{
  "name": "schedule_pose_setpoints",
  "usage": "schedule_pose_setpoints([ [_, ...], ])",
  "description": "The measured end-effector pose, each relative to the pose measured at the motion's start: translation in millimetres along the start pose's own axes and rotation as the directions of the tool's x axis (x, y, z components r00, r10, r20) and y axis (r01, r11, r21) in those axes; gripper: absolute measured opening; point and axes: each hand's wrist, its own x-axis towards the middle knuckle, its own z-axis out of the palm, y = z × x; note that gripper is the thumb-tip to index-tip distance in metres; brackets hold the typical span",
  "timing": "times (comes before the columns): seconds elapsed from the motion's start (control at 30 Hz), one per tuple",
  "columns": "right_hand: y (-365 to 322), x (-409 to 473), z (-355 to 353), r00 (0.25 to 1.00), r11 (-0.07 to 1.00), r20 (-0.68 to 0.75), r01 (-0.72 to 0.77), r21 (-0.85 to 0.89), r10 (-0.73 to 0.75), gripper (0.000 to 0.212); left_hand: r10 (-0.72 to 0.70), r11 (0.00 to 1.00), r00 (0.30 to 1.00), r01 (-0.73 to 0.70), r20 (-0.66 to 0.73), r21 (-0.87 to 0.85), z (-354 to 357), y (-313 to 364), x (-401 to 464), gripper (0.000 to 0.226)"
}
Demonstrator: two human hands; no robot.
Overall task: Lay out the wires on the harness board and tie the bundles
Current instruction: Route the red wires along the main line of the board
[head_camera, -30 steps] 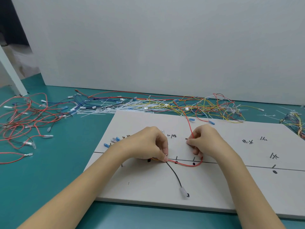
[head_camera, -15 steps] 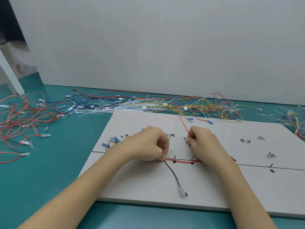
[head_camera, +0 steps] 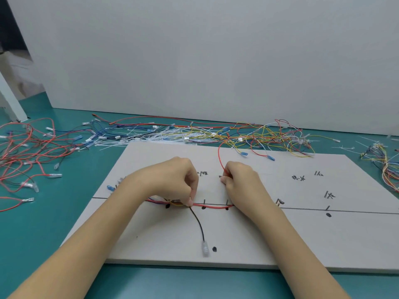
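A white harness board with a drawn black line and marker dots lies on the teal table. My left hand pinches a small bundle of wires against the line. A black wire with a clear connector runs down from that pinch toward me. A red wire lies straight along the line between my hands. My right hand grips this red wire, which rises from my fingers and arcs back to the wire pile.
Loose red wires spread over the table at left. A pile of yellow, red and blue wires and white cable ties lies behind the board. More wires sit at the right edge. A white wall stands behind.
The red wire sagged in a loop below the line; my right hand has pulled it taut, and it now lies straight along the line. My left hand kept its pinch.
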Motion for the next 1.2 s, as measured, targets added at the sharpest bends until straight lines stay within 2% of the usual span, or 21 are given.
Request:
schedule_pose_setpoints([
  [0.2, -15, 7, 9, 1.000, 1.000, 0.027, 0.010, -0.027, -0.009, 0.009, -0.065, 0.998, 0.998, 0.065, 0.015, 0.016, -10, -10, -3, 0.011],
  [0.43, -28, 17, 17, 0.999, 1.000, 0.035, 0.000, -0.025, 0.001, 0.007, -0.136, 0.990, 0.989, 0.137, -0.051, 0.017, -15, -22, -2, 0.011],
  [0.6, -26, 22, 20, 0.999, 1.000, 0.027, -0.021, -0.022, 0.021, 0.010, -0.112, 0.991, 0.994, 0.111, -0.011, -0.075, -22, -30, -8, 0.009],
  [0.67, -25, 22, 21, 0.999, 0.999, 0.010, -0.046, 0.013, 0.046, 0.012, -0.109, 0.981, 0.991, 0.096, -0.071, -0.169, -31, -36, -12, 0.005],
  [0.73, -24, 23, 18, 0.996, 0.993, -0.021, -0.080, 0.083, 0.082, 0.016, -0.168, 0.969, 0.961, 0.120, -0.219, -0.215, -43, -49, -17, 0.004],
  [0.8, -22, 23, 13, 0.990, 0.976, -0.066, -0.110, 0.188, 0.124, 0.022, -0.293, 0.950, 0.903, 0.236, -0.316, -0.206, -54, -69, -23, 0.008],
  [0.83, -21, 22, 10, 0.986, 0.960, -0.086, -0.120, 0.253, 0.145, 0.026, -0.366, 0.928, 0.874, 0.319, -0.318, -0.191, -59, -81, -27, 0.010],
  [0.9, -20, 21, 4, 0.977, 0.917, -0.097, -0.138, 0.375, 0.187, 0.031, -0.510, 0.860, 0.820, 0.492, -0.259, -0.133, -66, -103, -36, 0.012],
  [0.97, -19, 21, 1, 0.971, 0.883, -0.086, -0.164, 0.439, 0.223, 0.032, -0.604, 0.797, 0.776, 0.586, -0.181, -0.145, -70, -118, -43, 0.014],
  [1.2, -11, 21, -2, 0.959, 0.830, -0.017, -0.235, 0.506, 0.282, 0.028, -0.645, 0.754, 0.758, 0.613, -0.092, -0.238, -74, -143, -52, 0.017],
])
